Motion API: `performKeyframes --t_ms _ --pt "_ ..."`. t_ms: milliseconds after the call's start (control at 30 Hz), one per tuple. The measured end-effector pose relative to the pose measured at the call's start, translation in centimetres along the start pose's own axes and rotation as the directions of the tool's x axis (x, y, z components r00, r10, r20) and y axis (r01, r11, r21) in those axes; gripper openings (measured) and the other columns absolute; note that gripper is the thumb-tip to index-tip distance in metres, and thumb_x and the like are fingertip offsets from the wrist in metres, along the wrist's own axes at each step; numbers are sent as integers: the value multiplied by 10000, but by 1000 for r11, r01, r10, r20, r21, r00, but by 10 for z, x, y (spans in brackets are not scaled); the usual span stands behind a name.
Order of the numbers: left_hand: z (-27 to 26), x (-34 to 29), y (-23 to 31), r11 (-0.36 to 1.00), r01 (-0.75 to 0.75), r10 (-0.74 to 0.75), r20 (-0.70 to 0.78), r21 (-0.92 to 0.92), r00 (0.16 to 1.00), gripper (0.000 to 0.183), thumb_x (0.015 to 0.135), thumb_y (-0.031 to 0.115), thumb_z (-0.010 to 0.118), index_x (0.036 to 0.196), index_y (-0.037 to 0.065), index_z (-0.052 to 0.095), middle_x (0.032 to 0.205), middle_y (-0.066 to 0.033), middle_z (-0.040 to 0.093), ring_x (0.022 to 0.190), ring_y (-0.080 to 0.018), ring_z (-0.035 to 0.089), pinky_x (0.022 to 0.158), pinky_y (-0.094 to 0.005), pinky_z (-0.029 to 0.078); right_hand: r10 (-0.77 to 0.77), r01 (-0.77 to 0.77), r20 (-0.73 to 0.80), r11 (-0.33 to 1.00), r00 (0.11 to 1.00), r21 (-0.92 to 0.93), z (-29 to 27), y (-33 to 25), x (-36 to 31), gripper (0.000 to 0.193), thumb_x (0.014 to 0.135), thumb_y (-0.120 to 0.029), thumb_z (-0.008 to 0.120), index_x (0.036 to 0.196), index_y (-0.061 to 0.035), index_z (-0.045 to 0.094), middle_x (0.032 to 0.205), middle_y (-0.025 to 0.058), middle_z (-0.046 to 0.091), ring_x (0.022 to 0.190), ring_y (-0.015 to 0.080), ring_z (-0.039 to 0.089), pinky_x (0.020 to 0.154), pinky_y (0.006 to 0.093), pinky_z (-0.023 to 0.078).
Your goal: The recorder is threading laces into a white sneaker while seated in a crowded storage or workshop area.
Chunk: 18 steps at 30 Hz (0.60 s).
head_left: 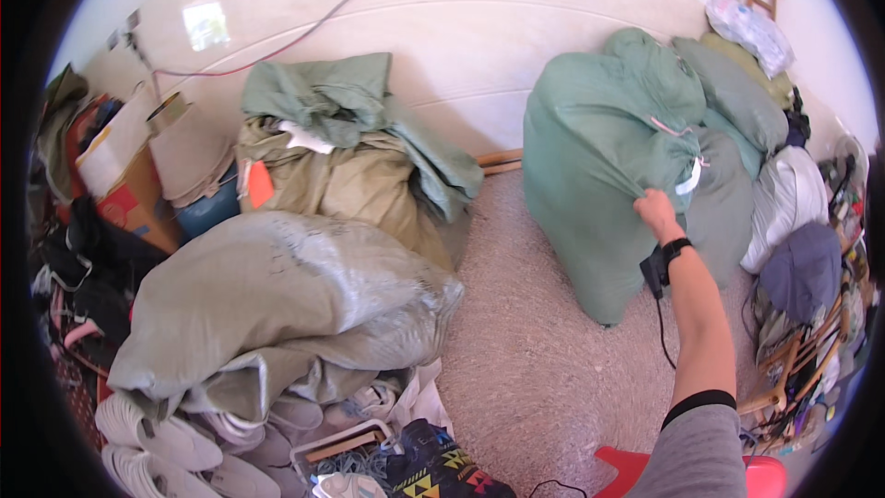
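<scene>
A big, full green cloth sack (585,166) stands on the floor against the far wall, right of centre. My right arm reaches forward to it, and my right hand (655,210) is closed on a pinch of its fabric, pulling it into creases. A pink tie (670,126) and a white tag (690,177) show on the sack just above the hand. Around the right wrist is a black strap with a small device (656,269) and a cable hanging from it. My left hand is out of view.
More stuffed sacks (751,101) lean behind the green one. Left of the speckled floor (544,378) lie a large grey-beige sack (277,286), folded green cloth (323,97) and several pale shoes (166,443). Wooden chair parts (779,378) crowd the right; something red (622,470) sits near my elbow.
</scene>
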State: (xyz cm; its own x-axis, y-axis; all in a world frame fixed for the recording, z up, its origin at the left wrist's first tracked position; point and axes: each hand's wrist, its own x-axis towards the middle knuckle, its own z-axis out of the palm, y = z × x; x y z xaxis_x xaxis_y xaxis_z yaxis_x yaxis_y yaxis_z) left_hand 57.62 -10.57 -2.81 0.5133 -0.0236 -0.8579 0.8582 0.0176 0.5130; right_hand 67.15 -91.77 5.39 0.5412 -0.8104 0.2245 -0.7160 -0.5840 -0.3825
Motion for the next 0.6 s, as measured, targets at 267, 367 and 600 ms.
performKeyframes --t_ms 267,367,600 --pt "-86 -35 -85 971 -221 230 110 -87 967 225 922 384 595 821 188 552 585 61 430 463 -95 389 419 -262 291 60 -156 175 776 983 612 96 -62 -88 541 698 12 580 1238 44 566 706 39 539 569 158 484 471 344 354" --pt "-112 -46 -120 950 -259 257 -37 -176 966 254 934 414 565 922 161 580 576 58 432 460 -87 399 416 -246 296 84 -205 356 926 931 316 100 -150 -183 317 868 -116 476 1126 -39 642 970 173 688 917 302 675 764 413 508" --pt "-184 -55 -172 954 -207 232 96 -216 968 425 967 469 506 1206 122 563 810 16 606 607 -98 544 496 -240 419 -121 -134 633 931 764 340 132 -253 -349 212 779 -55 502 949 -29 626 671 96 568 498 221 527 451 407 356"
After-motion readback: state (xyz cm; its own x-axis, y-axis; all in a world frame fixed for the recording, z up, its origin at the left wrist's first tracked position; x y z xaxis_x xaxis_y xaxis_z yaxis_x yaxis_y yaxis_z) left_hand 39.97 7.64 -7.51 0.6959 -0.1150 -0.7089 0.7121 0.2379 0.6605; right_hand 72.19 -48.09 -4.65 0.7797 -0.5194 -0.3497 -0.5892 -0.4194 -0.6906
